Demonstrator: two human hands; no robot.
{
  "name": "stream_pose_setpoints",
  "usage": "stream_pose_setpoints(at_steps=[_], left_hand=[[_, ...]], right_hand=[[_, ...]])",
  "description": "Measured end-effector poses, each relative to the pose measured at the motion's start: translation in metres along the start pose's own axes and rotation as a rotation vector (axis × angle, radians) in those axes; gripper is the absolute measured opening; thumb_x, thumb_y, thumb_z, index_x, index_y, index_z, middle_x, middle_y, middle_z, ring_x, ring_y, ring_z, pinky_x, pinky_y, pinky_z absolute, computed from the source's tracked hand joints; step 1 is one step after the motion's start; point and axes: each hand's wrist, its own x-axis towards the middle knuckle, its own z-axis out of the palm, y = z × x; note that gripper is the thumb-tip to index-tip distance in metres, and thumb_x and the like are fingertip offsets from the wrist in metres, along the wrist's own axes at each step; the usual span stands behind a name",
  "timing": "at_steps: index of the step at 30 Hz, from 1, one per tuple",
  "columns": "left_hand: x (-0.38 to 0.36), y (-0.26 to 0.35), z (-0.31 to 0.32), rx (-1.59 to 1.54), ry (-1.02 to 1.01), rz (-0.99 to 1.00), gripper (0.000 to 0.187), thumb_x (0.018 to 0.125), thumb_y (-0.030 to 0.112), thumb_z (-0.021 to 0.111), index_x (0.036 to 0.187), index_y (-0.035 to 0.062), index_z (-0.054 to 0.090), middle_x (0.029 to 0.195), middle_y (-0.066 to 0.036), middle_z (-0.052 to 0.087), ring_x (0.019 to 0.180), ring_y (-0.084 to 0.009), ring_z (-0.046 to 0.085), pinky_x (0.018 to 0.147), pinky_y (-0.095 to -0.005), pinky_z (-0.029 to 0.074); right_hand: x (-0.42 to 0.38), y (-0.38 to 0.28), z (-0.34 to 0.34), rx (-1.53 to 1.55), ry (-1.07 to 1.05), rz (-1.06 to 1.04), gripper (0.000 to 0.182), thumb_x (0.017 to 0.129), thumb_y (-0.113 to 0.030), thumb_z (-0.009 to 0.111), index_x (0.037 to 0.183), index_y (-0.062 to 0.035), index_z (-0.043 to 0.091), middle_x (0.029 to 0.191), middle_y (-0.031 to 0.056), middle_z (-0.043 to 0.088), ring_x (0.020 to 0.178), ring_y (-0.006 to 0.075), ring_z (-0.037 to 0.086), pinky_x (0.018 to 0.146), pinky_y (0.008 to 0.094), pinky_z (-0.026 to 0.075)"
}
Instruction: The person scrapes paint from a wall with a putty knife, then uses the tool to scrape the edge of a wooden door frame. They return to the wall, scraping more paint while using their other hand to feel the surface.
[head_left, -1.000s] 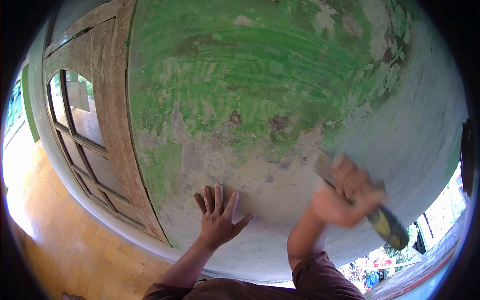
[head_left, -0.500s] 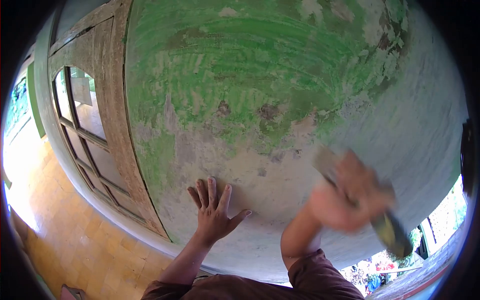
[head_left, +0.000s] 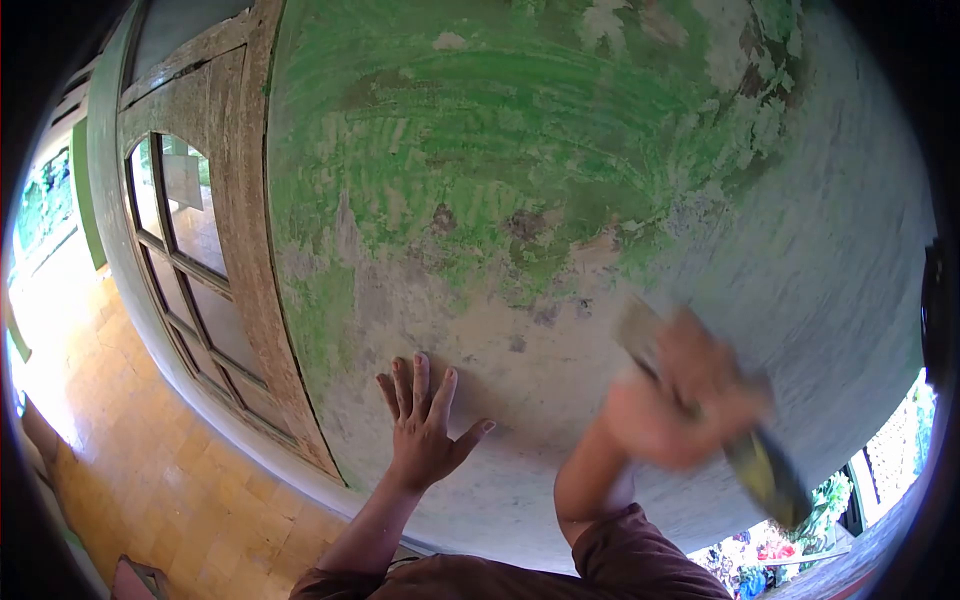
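My left hand lies flat on the lower wall, fingers spread, thumb out to the right. Closed round a scraper, my right hand is smeared by motion. The scraper's broad, greyish blade points up and left, close to the pale plaster. Its dark and yellow handle end sticks out below the fist. Patchy green paint covers the upper wall, while grey-white plaster shows lower down and to the right.
At the left, a weathered wooden frame with glass panes borders the wall. Yellowish floor tiles lie below it. Colourful things and plants show at the lower right. A dark object stands at the right edge.
My right hand and the scraper have shifted slightly left. The left hand stays flat on the wall. The whole view has turned a little, so the wooden frame appears further right.
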Motion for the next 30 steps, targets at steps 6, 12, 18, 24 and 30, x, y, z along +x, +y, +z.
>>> stream_pose_setpoints(at_steps=[6, 12, 18, 24, 30], left_hand=[[-0.003, 0.002, -0.001, -0.054, 0.013, -0.028, 0.078, 0.078, 0.047, 0.065, 0.137, 0.0052, 0.033, 0.149, -0.023, 0.008, 0.136, -0.0459, -0.002, 0.105, -0.0616, -0.002], [-0.007, 0.003, -0.003, -0.067, 0.004, -0.035, 0.079, 0.079, 0.044, 0.064, 0.139, 0.0066, 0.029, 0.148, -0.024, 0.009, 0.136, -0.0459, -0.002, 0.106, -0.0610, -0.001], [-0.007, 0.008, -0.016, -0.097, -0.051, -0.060, 0.078, 0.080, 0.043, 0.064, 0.139, 0.0071, 0.028, 0.148, -0.025, 0.010, 0.136, -0.0462, 0.001, 0.106, -0.0605, 0.000], [-0.003, 0.008, -0.028, -0.083, -0.111, -0.061, 0.080, 0.079, 0.041, 0.065, 0.140, 0.0083, 0.026, 0.148, -0.024, 0.011, 0.136, -0.0457, 0.006, 0.107, -0.0598, 0.003], [-0.001, -0.005, -0.034, -0.043, -0.106, -0.025, 0.075, 0.078, 0.042, 0.065, 0.137, 0.0074, 0.032, 0.147, -0.024, 0.015, 0.136, -0.0460, 0.009, 0.106, -0.0600, 0.003]], right_hand=[[0.013, -0.028, -0.006, 0.431, -0.121, 0.067, 0.028, 0.099, -0.028, 0.033, 0.074, -0.0150, 0.032, 0.055, -0.0032, 0.028, 0.045, 0.0064, 0.022, 0.050, 0.0275, 0.024], [0.010, -0.016, 0.001, 0.394, -0.088, 0.244, 0.029, 0.099, -0.029, 0.031, 0.073, -0.0164, 0.031, 0.055, -0.0041, 0.027, 0.046, 0.0053, 0.023, 0.053, 0.0269, 0.025], [0.009, 0.004, 0.001, 0.370, -0.099, 0.343, 0.030, 0.099, -0.031, 0.032, 0.072, -0.0180, 0.031, 0.054, -0.0053, 0.027, 0.046, 0.0042, 0.024, 0.053, 0.0258, 0.025], [0.010, -0.001, 0.001, 0.366, -0.119, 0.237, 0.028, 0.099, -0.031, 0.032, 0.075, -0.0175, 0.033, 0.054, -0.0055, 0.028, 0.046, 0.0053, 0.024, 0.054, 0.0255, 0.026], [0.007, -0.003, -0.003, 0.258, -0.087, 0.169, 0.029, 0.099, -0.032, 0.032, 0.075, -0.0154, 0.033, 0.055, -0.0032, 0.028, 0.047, 0.0070, 0.025, 0.052, 0.0266, 0.026]])
